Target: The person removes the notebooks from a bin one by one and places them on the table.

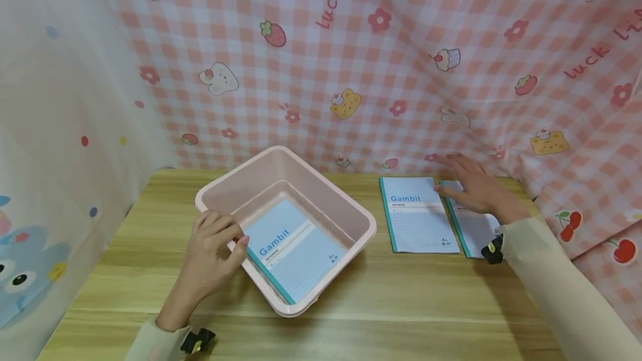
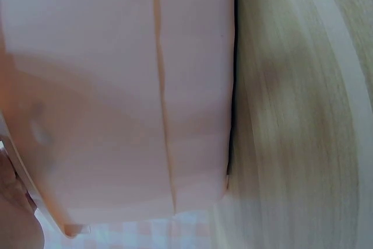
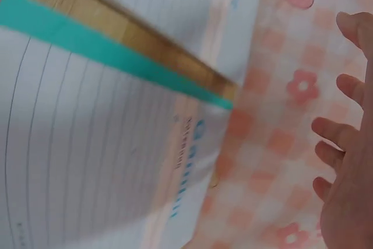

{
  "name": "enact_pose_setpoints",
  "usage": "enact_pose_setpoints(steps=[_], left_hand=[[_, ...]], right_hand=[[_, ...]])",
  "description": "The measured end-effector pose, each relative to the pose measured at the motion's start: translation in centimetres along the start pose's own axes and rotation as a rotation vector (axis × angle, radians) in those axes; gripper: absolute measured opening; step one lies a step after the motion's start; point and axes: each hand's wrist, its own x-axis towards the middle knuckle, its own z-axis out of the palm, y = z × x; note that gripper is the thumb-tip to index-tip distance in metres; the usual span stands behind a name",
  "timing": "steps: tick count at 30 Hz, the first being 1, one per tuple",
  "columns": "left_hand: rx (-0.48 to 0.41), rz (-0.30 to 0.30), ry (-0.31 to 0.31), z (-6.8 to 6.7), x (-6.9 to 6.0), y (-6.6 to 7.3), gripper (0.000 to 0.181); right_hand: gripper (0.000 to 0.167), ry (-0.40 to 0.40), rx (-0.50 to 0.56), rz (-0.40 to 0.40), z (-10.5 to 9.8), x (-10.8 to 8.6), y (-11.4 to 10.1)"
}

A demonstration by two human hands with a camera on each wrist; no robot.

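Note:
My left hand (image 1: 213, 252) grips the left rim of a pale pink plastic basin (image 1: 281, 155), its fingers bent over the edge. In the left wrist view the basin's outer wall (image 2: 105, 115) fills much of the picture. A blue-and-white "Gambit" notebook (image 1: 296, 252) with a teal spine lies flat inside. To the right, a second such notebook (image 1: 418, 216) lies on the table. Beside it is a third notebook (image 1: 468, 227), partly hidden beneath my right hand (image 1: 473, 188). That hand hovers above it with fingers spread, holding nothing, as the right wrist view also shows.
The wooden table (image 1: 381, 305) carries the basin and notebooks. A pink checked curtain (image 1: 311, 66) with cartoon prints hangs along its back edge and right side. A pale curtain (image 1: 75, 99) hangs at the left.

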Motion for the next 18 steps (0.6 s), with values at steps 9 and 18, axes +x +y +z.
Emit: enact_pose_setpoints(steps=[9,18], left_hand=[[-0.001,0.001,0.007,0.1,0.0,0.1,0.017],[-0.003,-0.003,0.007,0.0,0.1,0.1,0.016]], right_hand=[[0.081,0.012,-0.043,-0.034,-1.1,0.0,-3.7],[0.085,0.048,-0.079,-0.077,-2.3,0.1,-6.7]])
